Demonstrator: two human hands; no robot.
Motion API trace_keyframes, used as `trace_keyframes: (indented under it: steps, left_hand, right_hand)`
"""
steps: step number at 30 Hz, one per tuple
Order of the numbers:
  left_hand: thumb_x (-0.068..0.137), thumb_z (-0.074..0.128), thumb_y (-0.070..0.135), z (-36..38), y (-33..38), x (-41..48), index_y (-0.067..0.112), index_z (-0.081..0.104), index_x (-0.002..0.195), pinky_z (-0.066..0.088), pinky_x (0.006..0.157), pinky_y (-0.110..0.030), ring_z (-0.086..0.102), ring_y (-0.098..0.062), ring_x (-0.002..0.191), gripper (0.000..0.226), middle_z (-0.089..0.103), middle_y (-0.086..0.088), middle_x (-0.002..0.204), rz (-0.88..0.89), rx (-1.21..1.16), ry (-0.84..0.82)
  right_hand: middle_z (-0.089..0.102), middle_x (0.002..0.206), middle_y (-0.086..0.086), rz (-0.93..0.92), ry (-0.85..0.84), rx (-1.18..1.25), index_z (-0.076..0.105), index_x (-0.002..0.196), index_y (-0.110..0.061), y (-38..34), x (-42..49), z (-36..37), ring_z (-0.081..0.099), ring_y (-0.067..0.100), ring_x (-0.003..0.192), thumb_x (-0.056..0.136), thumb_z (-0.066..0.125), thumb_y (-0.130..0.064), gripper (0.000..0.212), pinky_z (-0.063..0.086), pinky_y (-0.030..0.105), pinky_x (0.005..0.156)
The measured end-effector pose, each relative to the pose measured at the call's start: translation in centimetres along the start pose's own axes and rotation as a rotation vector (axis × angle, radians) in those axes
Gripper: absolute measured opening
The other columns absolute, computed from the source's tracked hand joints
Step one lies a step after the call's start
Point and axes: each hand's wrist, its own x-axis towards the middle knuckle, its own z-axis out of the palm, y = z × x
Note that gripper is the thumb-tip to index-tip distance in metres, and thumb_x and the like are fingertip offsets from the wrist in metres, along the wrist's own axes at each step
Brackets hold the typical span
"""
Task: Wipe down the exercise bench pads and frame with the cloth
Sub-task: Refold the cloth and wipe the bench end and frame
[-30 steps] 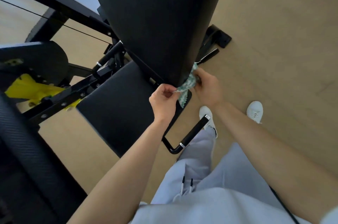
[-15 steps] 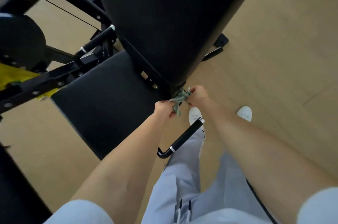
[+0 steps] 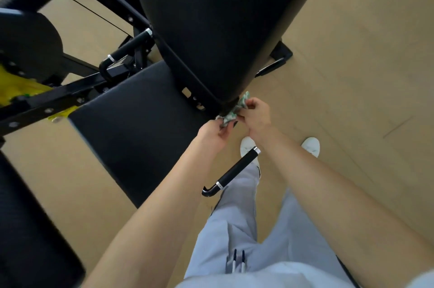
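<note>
Both hands pinch a green patterned cloth (image 3: pixel 234 111) at the lower corner of the backrest pad (image 3: pixel 218 29): left hand (image 3: pixel 212 133) below, right hand (image 3: pixel 254 115) above.

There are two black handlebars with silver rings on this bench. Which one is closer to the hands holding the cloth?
The black foam-grip handle beside the person's grey trousers, just below both hands and the green patterned cloth. The other handle sits beyond the seat pad.

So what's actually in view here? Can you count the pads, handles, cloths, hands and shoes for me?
Black pads: 2, back pad and seat pad
Black grip handles: 2, near and far
Green patterned cloth: 1
Hands: 2, left hand and right hand, both gripping the cloth
White shoes: 2
Total: 9
</note>
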Motion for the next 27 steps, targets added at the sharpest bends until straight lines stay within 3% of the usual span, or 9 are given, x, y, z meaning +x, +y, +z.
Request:
trace_keyframes:
  steps: [3, 5, 7, 9, 13, 18, 23, 25, 27]
  left_hand:
    - [0.106, 0.053, 0.005, 0.3, 0.7, -3.6, -0.006, 0.059, 0.128, 0.061, 0.056, -0.022, 0.068, -0.021, 0.083, 0.025, 0.069, -0.020, 0.103, -0.023, -0.112, -0.110]
    - [0.105, 0.056, 0.005, 0.8, 1.5, -6.1, -0.006, 0.060, 0.111, 0.062, 0.062, -0.023, 0.068, -0.020, 0.083, 0.013, 0.069, -0.016, 0.089, 0.024, -0.168, -0.148]
    - [0.104, 0.060, 0.007, 1.1, 1.8, -8.9, -0.003, 0.062, 0.102, 0.060, 0.057, -0.022, 0.069, -0.020, 0.080, 0.010, 0.073, -0.016, 0.082, 0.042, -0.182, -0.191]
    - [0.103, 0.062, 0.008, 1.3, 1.5, -12.1, 0.001, 0.066, 0.106, 0.059, 0.054, -0.020, 0.070, -0.018, 0.080, 0.009, 0.074, -0.014, 0.090, 0.076, -0.110, -0.233]
    - [0.100, 0.066, 0.012, 1.4, 0.4, -17.8, 0.001, 0.065, 0.123, 0.057, 0.067, -0.025, 0.070, -0.013, 0.076, 0.026, 0.074, -0.006, 0.094, 0.301, 0.110, -0.356]
    - [0.093, 0.073, 0.006, 3.1, -1.0, -24.2, 0.006, 0.070, 0.121, 0.057, 0.084, -0.029, 0.074, -0.016, 0.098, 0.028, 0.078, -0.008, 0.113, 0.517, 0.187, -0.437]
    - [0.093, 0.071, 0.003, 6.2, -2.5, -29.5, 0.007, 0.070, 0.116, 0.057, 0.094, -0.036, 0.073, -0.022, 0.106, 0.024, 0.078, -0.008, 0.112, 0.636, 0.106, -0.473]
    - [0.092, 0.072, 0.004, 7.4, -3.1, -31.2, 0.009, 0.069, 0.117, 0.058, 0.093, -0.036, 0.073, -0.021, 0.105, 0.025, 0.078, -0.006, 0.111, 0.671, 0.093, -0.464]
    - [0.092, 0.074, 0.005, 8.8, -3.8, -32.9, 0.010, 0.069, 0.113, 0.061, 0.091, -0.037, 0.074, -0.024, 0.104, 0.023, 0.078, -0.006, 0.108, 0.785, 0.117, -0.434]
  right_hand:
    - [0.062, 0.083, 0.007, -0.098, -0.019, 0.068, 0.058, 0.078, -0.011, -3.1, -2.3, -0.9, 0.066, 0.019, 0.073, 0.085, 0.060, 0.021, 0.033, 0.061, 0.026, 0.062]
    - [0.062, 0.084, 0.009, -0.140, -0.061, 0.126, 0.057, 0.081, -0.010, -5.5, -4.3, -1.7, 0.066, 0.019, 0.075, 0.086, 0.057, 0.023, 0.033, 0.063, 0.027, 0.067]
    - [0.064, 0.089, 0.012, -0.189, -0.117, 0.123, 0.058, 0.083, -0.009, -7.6, -6.2, -3.0, 0.067, 0.025, 0.082, 0.084, 0.059, 0.024, 0.033, 0.064, 0.032, 0.071]
    - [0.067, 0.093, 0.011, -0.181, -0.192, 0.148, 0.059, 0.088, -0.009, -9.3, -8.2, -4.9, 0.068, 0.025, 0.085, 0.085, 0.063, 0.019, 0.029, 0.064, 0.033, 0.074]
    - [0.074, 0.096, 0.002, -0.182, -0.279, 0.228, 0.060, 0.103, -0.008, -13.0, -11.5, -10.3, 0.072, 0.014, 0.086, 0.085, 0.069, 0.010, 0.027, 0.060, 0.029, 0.077]
    - [0.072, 0.091, 0.000, -0.162, -0.302, 0.368, 0.062, 0.091, -0.015, -18.1, -15.2, -16.4, 0.069, 0.016, 0.084, 0.088, 0.058, 0.004, 0.020, 0.055, 0.031, 0.079]
    - [0.070, 0.079, -0.002, -0.182, -0.238, 0.361, 0.058, 0.087, -0.016, -22.6, -17.4, -21.4, 0.065, 0.014, 0.078, 0.098, 0.052, -0.004, 0.017, 0.053, 0.028, 0.075]
    - [0.069, 0.091, 0.003, -0.212, -0.165, 0.251, 0.058, 0.099, -0.015, -23.7, -17.6, -22.9, 0.065, 0.015, 0.080, 0.099, 0.055, -0.005, 0.010, 0.055, 0.029, 0.075]
    - [0.064, 0.106, 0.009, -0.230, -0.032, 0.116, 0.055, 0.113, -0.014, -24.7, -17.6, -24.7, 0.064, 0.017, 0.083, 0.097, 0.061, -0.009, 0.018, 0.055, 0.033, 0.075]
